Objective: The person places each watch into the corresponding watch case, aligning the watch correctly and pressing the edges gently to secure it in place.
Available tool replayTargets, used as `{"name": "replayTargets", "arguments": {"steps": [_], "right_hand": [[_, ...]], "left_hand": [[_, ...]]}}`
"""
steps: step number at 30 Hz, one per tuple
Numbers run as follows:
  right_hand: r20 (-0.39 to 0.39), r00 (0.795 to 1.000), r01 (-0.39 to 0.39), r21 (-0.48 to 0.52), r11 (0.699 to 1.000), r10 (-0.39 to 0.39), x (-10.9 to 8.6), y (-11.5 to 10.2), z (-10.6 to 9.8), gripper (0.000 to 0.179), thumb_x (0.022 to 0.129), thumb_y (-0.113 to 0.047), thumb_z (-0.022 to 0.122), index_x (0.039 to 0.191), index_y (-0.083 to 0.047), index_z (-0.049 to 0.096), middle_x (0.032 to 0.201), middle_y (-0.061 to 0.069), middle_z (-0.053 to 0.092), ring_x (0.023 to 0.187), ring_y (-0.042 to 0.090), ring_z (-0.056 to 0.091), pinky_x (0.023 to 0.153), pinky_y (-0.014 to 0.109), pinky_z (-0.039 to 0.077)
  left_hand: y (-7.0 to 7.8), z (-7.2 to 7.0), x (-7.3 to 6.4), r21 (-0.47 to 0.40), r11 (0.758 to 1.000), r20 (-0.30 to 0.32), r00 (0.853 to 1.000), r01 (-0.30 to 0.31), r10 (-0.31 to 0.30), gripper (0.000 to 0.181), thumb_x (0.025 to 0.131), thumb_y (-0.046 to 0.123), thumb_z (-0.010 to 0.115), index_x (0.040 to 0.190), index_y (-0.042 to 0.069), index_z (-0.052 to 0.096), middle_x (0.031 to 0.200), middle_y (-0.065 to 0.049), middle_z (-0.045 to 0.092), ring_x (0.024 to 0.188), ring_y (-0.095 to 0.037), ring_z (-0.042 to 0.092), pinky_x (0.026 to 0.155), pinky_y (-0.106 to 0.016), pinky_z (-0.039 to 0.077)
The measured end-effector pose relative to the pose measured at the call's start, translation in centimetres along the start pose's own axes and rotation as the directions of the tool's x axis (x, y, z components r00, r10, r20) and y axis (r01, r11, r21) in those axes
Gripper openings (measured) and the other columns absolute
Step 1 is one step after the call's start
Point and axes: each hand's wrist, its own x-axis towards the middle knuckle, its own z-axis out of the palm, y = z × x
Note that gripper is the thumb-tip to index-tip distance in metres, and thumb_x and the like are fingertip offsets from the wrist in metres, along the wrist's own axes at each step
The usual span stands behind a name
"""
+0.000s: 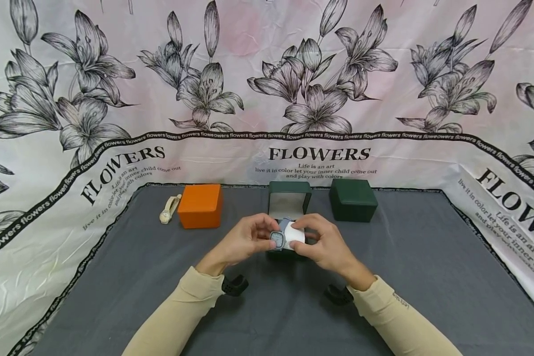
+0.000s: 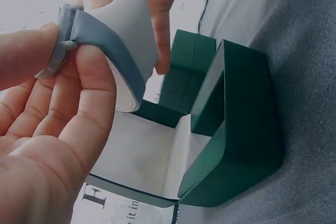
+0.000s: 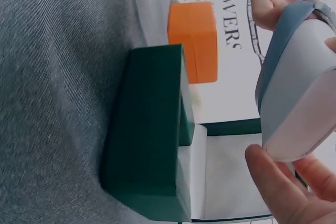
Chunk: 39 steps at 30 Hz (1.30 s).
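Observation:
Between the two hands is a wristwatch (image 1: 277, 239) with a grey-blue case and strap, set around a white watch cushion (image 1: 296, 235). My left hand (image 1: 244, 240) pinches the watch case between thumb and fingers. My right hand (image 1: 327, 242) grips the cushion at its right side. In the left wrist view the strap (image 2: 107, 45) curves over one end of the cushion. Just beneath the hands stands an open green watch box (image 2: 252, 114), its pale-lined lid (image 1: 289, 186) raised at the back. The hands partly hide this box in the head view.
Right of the open box sits a closed green box (image 1: 353, 200). To the left stands an orange box (image 1: 200, 206), with a cream-strapped watch (image 1: 169, 209) lying beside it. A dark grey cloth (image 1: 427, 277) covers the table; a flower-printed sheet (image 1: 231, 163) rises behind.

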Motion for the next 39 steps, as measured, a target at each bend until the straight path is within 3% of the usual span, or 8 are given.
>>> {"name": "replayTargets", "arguments": {"steps": [4,10,21,23,28,32,36,39], "right_hand": [[-0.019,1.0,-0.008,-0.049,0.999,0.007,-0.2,1.1,0.4,0.029,0.08,-0.01,0.077,0.108,-0.011,0.067,0.118,0.004,0.055,0.101,0.017,0.057,0.086,0.031,0.053],[-0.056,0.997,0.053,-0.139,0.989,-0.061,-0.4,1.0,0.8,0.029,0.079,-0.014,0.077,0.106,-0.011,0.067,0.115,0.002,0.055,0.098,0.015,0.057,0.085,0.034,0.054],[-0.096,0.979,0.135,-0.35,0.927,-0.179,-0.8,1.1,1.6,0.031,0.079,-0.017,0.075,0.107,-0.007,0.066,0.113,0.007,0.055,0.09,0.017,0.057,0.075,0.039,0.054],[-0.09,0.983,0.122,-0.34,0.932,-0.162,-0.8,1.1,1.5,0.031,0.079,-0.018,0.074,0.108,-0.007,0.066,0.113,0.007,0.055,0.092,0.018,0.057,0.077,0.037,0.054],[-0.106,0.994,-0.007,-0.166,0.986,-0.011,-0.6,1.3,0.9,0.037,0.081,-0.019,0.076,0.114,-0.011,0.062,0.114,0.005,0.055,0.101,0.018,0.059,0.085,0.034,0.054],[-0.069,0.995,-0.084,-0.096,0.992,0.078,-0.4,1.6,0.3,0.048,0.084,-0.03,0.074,0.125,-0.014,0.055,0.116,0.005,0.056,0.106,0.02,0.06,0.09,0.035,0.051],[-0.001,0.996,-0.087,-0.076,0.993,0.087,-0.4,1.8,-0.2,0.06,0.084,-0.037,0.073,0.133,-0.013,0.05,0.119,0.004,0.057,0.111,0.021,0.059,0.093,0.037,0.049],[0.011,0.998,-0.064,-0.073,0.995,0.064,-0.3,1.9,-0.4,0.064,0.083,-0.035,0.075,0.135,-0.01,0.048,0.12,0.004,0.057,0.111,0.021,0.059,0.092,0.038,0.05]], "left_hand": [[0.0,0.3,-0.2,0.038,0.999,-0.02,1.0,0.001,0.0,0.028,0.085,-0.012,0.063,0.111,-0.004,0.057,0.105,-0.016,0.059,0.089,-0.026,0.06,0.074,-0.026,0.052],[0.4,0.9,-0.4,0.174,0.985,-0.078,0.997,0.002,0.012,0.027,0.085,-0.007,0.067,0.109,0.002,0.06,0.105,-0.011,0.06,0.088,-0.022,0.062,0.076,-0.028,0.053],[0.3,1.4,-0.7,0.288,0.957,-0.162,0.987,0.038,0.01,0.026,0.081,-0.004,0.073,0.102,0.008,0.064,0.096,-0.003,0.063,0.08,-0.015,0.063,0.074,-0.026,0.055],[0.2,1.4,-0.7,0.283,0.958,-0.165,0.986,0.04,0.008,0.026,0.081,-0.004,0.072,0.102,0.008,0.063,0.097,-0.003,0.063,0.08,-0.015,0.063,0.074,-0.026,0.055],[0.2,1.5,-0.4,0.208,0.978,-0.175,0.984,0.002,0.036,0.028,0.085,-0.002,0.069,0.11,0.006,0.06,0.104,-0.007,0.064,0.086,-0.019,0.063,0.077,-0.028,0.055],[0.1,1.6,-0.3,0.142,0.99,-0.188,0.982,-0.011,0.037,0.03,0.086,-0.002,0.068,0.114,0.002,0.059,0.107,-0.012,0.064,0.089,-0.023,0.063,0.078,-0.026,0.054],[0.5,1.5,-0.4,0.091,0.996,-0.198,0.98,-0.007,0.025,0.035,0.084,-0.006,0.068,0.117,-0.006,0.056,0.108,-0.019,0.064,0.091,-0.029,0.063,0.078,-0.026,0.054],[1.7,1.6,-0.7,0.081,0.997,-0.207,0.978,-0.007,0.023,0.039,0.084,-0.007,0.067,0.12,-0.008,0.054,0.11,-0.021,0.064,0.092,-0.03,0.063,0.079,-0.026,0.054]]}}
